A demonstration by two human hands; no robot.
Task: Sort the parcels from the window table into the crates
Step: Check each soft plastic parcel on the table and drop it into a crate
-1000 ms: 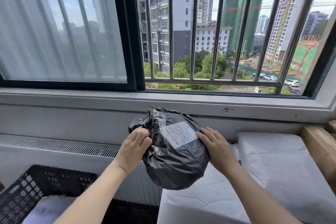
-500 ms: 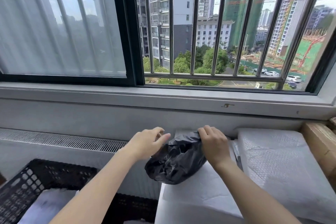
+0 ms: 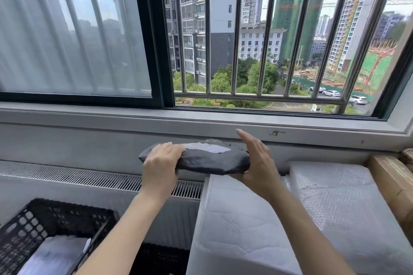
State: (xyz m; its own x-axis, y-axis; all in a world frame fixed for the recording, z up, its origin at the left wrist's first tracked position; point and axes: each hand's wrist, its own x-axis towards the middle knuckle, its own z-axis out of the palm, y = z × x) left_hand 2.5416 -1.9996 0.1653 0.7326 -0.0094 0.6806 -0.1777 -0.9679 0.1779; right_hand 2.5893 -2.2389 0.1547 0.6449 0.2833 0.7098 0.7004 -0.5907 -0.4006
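A black plastic-wrapped parcel (image 3: 207, 161) with a white label on top is held level in the air, just below the window sill. My left hand (image 3: 162, 159) grips its left end with curled fingers. My right hand (image 3: 257, 161) supports the right end from the side and below, its fingers straight and pointing up. A black perforated crate (image 3: 44, 221) stands at the lower left with a pale parcel (image 3: 55, 257) inside. White padded parcels (image 3: 241, 225) and a bubble-wrapped parcel (image 3: 335, 196) lie on the table at the right.
A brown cardboard box (image 3: 393, 181) sits at the far right edge. A second dark crate (image 3: 161, 259) shows below the table's left end. A grey radiator grille (image 3: 78, 176) runs along the wall under the barred window.
The black parcel has been turned from label facing me to lying flat with the label up, and lifted a little. My left hand now grips its left end; my right hand moved under its right end.
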